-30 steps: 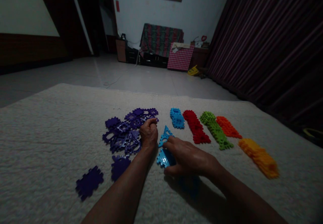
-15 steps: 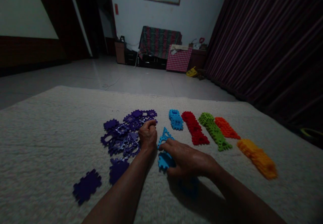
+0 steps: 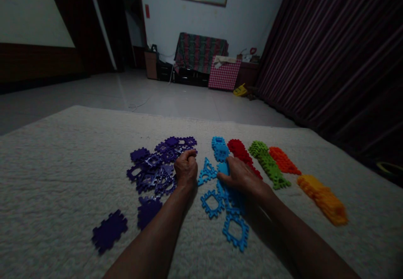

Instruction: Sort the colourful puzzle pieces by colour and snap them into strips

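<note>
My right hand (image 3: pixel 241 176) holds a light-blue toothed building plate (image 3: pixel 223 168) between thumb and fingers, at the near end of a short blue row (image 3: pixel 219 148). Below it lie more blue pieces: a triangular frame (image 3: pixel 208 172), a frame with a rounded opening (image 3: pixel 212 204) and another open frame (image 3: pixel 235 231). Some blue pieces are partly hidden under my right hand and forearm. My left hand (image 3: pixel 186 168) is closed in a fist on the mat, beside a loose heap of purple toothed plates (image 3: pixel 154 174). Anything inside that fist is hidden.
Overlapping rows of red plates (image 3: pixel 241 153), green plates (image 3: pixel 267 163), orange plates (image 3: pixel 283 160) and yellow plates (image 3: pixel 323 199) lie to the right. Two solid purple plates, one nearer (image 3: pixel 110 230), lie at the left front. All rest on a cream mat (image 3: pixel 63 157).
My right hand has moved up and right, toward the blue row. The solid blue plate no longer lies below the triangle, where an open blue frame now shows. My left hand stays put.
</note>
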`<state>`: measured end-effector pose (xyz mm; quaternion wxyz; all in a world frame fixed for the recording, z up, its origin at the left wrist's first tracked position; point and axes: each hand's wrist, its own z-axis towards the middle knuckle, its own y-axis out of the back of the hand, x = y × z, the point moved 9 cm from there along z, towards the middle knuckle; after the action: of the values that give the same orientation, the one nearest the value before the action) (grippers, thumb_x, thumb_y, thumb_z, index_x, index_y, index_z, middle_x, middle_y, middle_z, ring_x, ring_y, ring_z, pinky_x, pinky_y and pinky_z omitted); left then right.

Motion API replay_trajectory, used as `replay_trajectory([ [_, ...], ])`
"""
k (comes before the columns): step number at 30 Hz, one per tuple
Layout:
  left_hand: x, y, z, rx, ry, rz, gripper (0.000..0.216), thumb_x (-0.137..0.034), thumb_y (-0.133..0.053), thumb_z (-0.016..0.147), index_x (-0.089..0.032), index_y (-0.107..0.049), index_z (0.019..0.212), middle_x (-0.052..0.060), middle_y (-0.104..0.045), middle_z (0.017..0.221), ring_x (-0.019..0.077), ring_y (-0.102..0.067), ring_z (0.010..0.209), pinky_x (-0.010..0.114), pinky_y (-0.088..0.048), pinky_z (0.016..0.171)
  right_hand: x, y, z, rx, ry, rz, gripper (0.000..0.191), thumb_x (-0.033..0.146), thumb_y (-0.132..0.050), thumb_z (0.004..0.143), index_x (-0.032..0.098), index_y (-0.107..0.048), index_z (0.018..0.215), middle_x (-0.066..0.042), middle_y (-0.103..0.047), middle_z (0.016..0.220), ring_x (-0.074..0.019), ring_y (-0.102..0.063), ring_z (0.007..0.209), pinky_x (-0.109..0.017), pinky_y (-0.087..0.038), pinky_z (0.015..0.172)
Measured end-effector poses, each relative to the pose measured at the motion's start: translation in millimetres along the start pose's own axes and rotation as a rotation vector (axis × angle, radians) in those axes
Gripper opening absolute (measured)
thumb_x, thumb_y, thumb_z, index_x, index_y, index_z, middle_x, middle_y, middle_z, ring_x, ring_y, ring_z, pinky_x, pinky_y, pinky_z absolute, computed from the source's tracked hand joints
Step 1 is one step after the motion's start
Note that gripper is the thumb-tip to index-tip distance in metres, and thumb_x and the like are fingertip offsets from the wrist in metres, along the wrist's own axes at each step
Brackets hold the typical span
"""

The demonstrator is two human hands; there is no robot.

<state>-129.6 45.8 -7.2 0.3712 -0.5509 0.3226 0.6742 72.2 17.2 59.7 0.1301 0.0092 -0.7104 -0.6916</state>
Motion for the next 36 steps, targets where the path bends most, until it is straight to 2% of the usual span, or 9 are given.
replay_trajectory([
  [5,-3.6,0.8,-1.6,0.003,-0.010,0.002,0.031,-0.018,-0.047,0.071,-0.021,-0.076,0.083,0.003,-0.076,0.085,0.0199,-0.071,0.082,0.033,-0.058,0.078,-0.2,0.0,-1.9,0.054,-0.048,-0.062,0.038,0.041,-0.065,0.086,0.012,-0.060,0.110,-0.017,-0.064,0.112,-0.0268,-0.063,0.098,-0.032,-0.045,0.080],
  [9,-5.9,1.5,-2.1,0.009,-0.004,0.018,0.032,-0.018,-0.047,0.071,-0.020,-0.076,0.083,0.003,-0.076,0.084,0.0201,-0.071,0.082,0.033,-0.058,0.078,-3.7,-4.1,1.1,0.062,-0.026,-0.040,0.037,0.038,-0.066,0.085,0.012,-0.060,0.111,-0.016,-0.062,0.114,-0.0258,-0.062,0.100,-0.031,-0.045,0.082],
  [11,-7.0,1.7,-2.2,0.014,0.006,0.025,0.032,-0.018,-0.047,0.071,-0.020,-0.076,0.083,0.003,-0.076,0.084,0.0201,-0.071,0.081,0.033,-0.058,0.078,-5.5,-2.1,4.5,-0.002,-0.009,-0.024,0.035,0.037,-0.067,0.083,0.013,-0.060,0.108,-0.014,-0.061,0.111,-0.0256,-0.062,0.100,-0.031,-0.045,0.082],
  [16,-9.2,0.7,-2.6,0.030,0.000,0.034,0.032,-0.018,-0.046,0.071,-0.020,-0.076,0.083,0.004,-0.076,0.085,0.0208,-0.071,0.081,0.033,-0.058,0.076,-3.6,14.4,12.8,-0.292,0.029,0.022,0.035,0.038,-0.066,0.085,0.015,-0.059,0.110,-0.013,-0.056,0.111,-0.0257,-0.059,0.101,-0.032,-0.048,0.084],
  [19,-9.0,0.7,-2.7,0.029,-0.003,0.043,0.032,-0.018,-0.046,0.071,-0.019,-0.076,0.084,0.004,-0.076,0.085,0.0210,-0.071,0.080,0.033,-0.058,0.075,0.4,14.2,17.4,-0.384,0.071,0.031,0.035,0.036,-0.067,0.084,0.014,-0.057,0.110,-0.014,-0.055,0.112,-0.0267,-0.058,0.102,-0.035,-0.049,0.088],
  [31,-8.3,0.1,-2.1,0.038,-0.007,0.051,0.032,-0.017,-0.047,0.071,-0.020,-0.076,0.085,0.004,-0.076,0.086,0.0206,-0.071,0.080,0.033,-0.058,0.075,-1.7,3.0,25.8,-0.412,0.016,-0.075,0.030,0.037,-0.065,0.086,0.015,-0.056,0.105,-0.014,-0.057,0.109,-0.0262,-0.058,0.097,-0.034,-0.049,0.082],
  [36,-7.8,-0.3,-2.7,0.031,-0.005,0.045,0.033,-0.017,-0.046,0.072,-0.020,-0.076,0.085,0.004,-0.076,0.086,0.0205,-0.071,0.081,0.033,-0.058,0.075,-0.5,11.4,20.9,-0.493,0.055,-0.061,0.040,0.041,-0.067,0.084,0.014,-0.056,0.111,-0.016,-0.058,0.109,-0.0300,-0.056,0.101,-0.039,-0.049,0.084],
])
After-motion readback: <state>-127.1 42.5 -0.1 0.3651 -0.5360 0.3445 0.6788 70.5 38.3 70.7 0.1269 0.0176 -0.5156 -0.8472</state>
